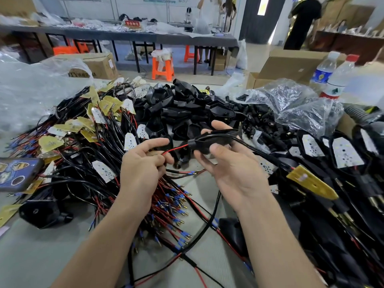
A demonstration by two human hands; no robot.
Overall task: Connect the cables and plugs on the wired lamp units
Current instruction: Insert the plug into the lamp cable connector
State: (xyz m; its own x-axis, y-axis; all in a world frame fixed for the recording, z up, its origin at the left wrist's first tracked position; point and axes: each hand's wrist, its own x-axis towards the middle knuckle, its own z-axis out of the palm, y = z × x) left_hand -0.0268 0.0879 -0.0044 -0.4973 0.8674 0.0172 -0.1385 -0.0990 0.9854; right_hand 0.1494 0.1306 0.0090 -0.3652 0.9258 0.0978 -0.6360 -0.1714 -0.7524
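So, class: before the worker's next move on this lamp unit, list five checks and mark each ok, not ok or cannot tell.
1. Right hand holds black housing: ok.
2. Left hand pinches red wire: ok.
3. Red wire exits housing neck: ok.
4. Yellow board seated in housing: not ok, it lies outside.
5. Wire's end undamaged: cannot tell, hidden in left hand.

The left hand [139, 173] and right hand [230, 173] are bare, with short, plain fingernails. The left forearm [104, 246] and right forearm [274, 235] are bare too, as far as the view reaches.
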